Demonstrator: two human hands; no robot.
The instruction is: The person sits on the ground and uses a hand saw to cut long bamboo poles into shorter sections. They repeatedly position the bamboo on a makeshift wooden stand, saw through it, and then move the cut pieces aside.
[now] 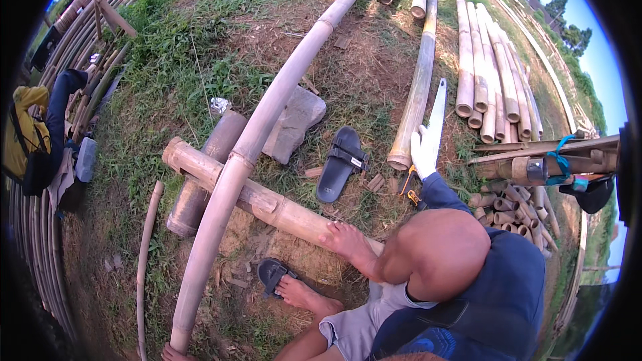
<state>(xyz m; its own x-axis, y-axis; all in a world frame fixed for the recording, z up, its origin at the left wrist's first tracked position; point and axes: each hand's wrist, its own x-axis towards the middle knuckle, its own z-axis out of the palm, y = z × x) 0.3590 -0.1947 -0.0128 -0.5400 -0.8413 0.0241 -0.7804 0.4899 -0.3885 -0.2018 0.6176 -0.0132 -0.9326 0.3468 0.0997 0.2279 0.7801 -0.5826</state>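
Note:
A long bamboo pole (267,110) runs from the lower left to the top of the head view, lying across a thick notched bamboo piece (294,217). At the pole's near end my left hand (176,353) is closed around it, partly cut off by the lower edge. My right hand (424,154), in a white glove, is closed on a handsaw (441,103) near its orange and black handle (409,190); some fingers are hidden. The blade points away from me. My bare right foot (351,244) rests on the thick bamboo piece.
Another bamboo pole (420,80) ends beside the saw. A black sandal (340,167) and a flat stone (294,124) lie ahead. Stacked poles (495,73) and short cut bamboo pieces (515,210) are at right. A yellow and dark bag (28,137) is far left.

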